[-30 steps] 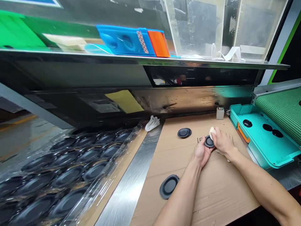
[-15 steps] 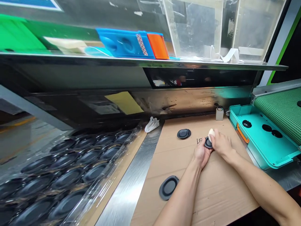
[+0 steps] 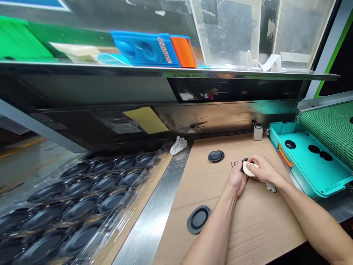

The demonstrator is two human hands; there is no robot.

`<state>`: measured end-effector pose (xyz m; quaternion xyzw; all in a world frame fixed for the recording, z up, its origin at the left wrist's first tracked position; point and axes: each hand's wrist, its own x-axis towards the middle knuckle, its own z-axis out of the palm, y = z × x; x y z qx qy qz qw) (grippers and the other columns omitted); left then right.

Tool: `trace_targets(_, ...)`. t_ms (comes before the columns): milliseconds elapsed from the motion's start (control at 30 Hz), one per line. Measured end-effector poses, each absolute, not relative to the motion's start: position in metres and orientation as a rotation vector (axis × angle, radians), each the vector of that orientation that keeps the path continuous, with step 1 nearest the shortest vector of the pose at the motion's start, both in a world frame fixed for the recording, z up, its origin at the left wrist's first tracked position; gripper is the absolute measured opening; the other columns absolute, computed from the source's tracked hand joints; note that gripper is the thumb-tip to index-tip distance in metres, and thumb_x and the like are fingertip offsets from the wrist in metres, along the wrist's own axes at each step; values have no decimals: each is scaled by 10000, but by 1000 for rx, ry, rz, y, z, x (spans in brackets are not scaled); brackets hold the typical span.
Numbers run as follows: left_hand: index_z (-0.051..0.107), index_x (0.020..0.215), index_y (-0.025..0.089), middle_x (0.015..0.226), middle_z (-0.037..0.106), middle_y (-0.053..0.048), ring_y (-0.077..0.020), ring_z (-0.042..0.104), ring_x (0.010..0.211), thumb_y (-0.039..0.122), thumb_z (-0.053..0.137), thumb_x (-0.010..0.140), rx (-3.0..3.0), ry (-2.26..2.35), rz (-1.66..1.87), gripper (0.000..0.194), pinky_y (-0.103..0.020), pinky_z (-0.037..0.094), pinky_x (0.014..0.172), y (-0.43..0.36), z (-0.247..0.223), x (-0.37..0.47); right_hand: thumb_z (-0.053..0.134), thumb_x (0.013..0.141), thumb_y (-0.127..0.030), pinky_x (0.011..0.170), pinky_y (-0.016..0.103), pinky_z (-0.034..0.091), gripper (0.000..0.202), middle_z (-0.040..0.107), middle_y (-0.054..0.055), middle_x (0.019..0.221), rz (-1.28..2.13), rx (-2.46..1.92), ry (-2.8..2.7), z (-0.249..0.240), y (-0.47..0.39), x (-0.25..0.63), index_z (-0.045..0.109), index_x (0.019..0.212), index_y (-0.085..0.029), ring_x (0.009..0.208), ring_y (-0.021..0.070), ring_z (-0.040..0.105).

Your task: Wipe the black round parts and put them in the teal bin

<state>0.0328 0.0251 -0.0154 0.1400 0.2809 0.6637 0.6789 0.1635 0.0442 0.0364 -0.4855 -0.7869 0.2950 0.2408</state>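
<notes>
Over the cardboard sheet (image 3: 204, 176), my left hand (image 3: 237, 179) grips a small black disc (image 3: 243, 162) by its edge. My right hand (image 3: 263, 169) pinches a cream-coloured pad (image 3: 249, 169), which looks like a sponge, and presses it against the disc, covering most of it. A bit of white cloth (image 3: 271, 187) shows beneath my right wrist. To the left of my hands lie a pair of stacked black discs (image 3: 216, 156). Closer to me, a larger black oval disc (image 3: 198, 219) rests beside my left forearm.
A clear plastic tray (image 3: 116, 224) with many black discs fills the left. At right, a turquoise bin (image 3: 311, 173) carries several black discs, beside a green conveyor belt (image 3: 331, 129). A small bottle (image 3: 258, 132) stands at the back. A metal shelf (image 3: 165, 71) overhangs the table.
My right hand has turned, bringing the pad from the disc's upper edge down across its face. The white cloth under my right wrist has come into view. My left hand has hardly moved.
</notes>
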Motion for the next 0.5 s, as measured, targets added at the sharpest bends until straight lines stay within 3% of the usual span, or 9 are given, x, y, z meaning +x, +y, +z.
trace_targets(133,682,968,90,1037,737,-170,-256,696,1062,296,469,1004,324,633,1522,298,-431,530,1000,23,-15,32,589,862,-339,651,223,388,179,697,-3,853,686,-1462,-2115,38,45,168,671,969,-222,778,158,615)
trace_targets(300,694,959,86,1031,740,-166,-265,697,1060,288,515,983,341,619,1525,270,-434,531,999,23,-15,33,582,855,-315,595,206,372,153,672,-14,777,934,-1397,-2151,38,45,168,667,904,-199,689,134,591)
trace_targets(500,684,944,84,1031,737,-169,-249,698,1039,292,422,1021,286,642,1510,343,-440,547,980,23,-13,32,580,877,-336,630,222,371,175,687,-3,824,679,-1420,-2207,40,44,170,666,968,-215,766,158,612)
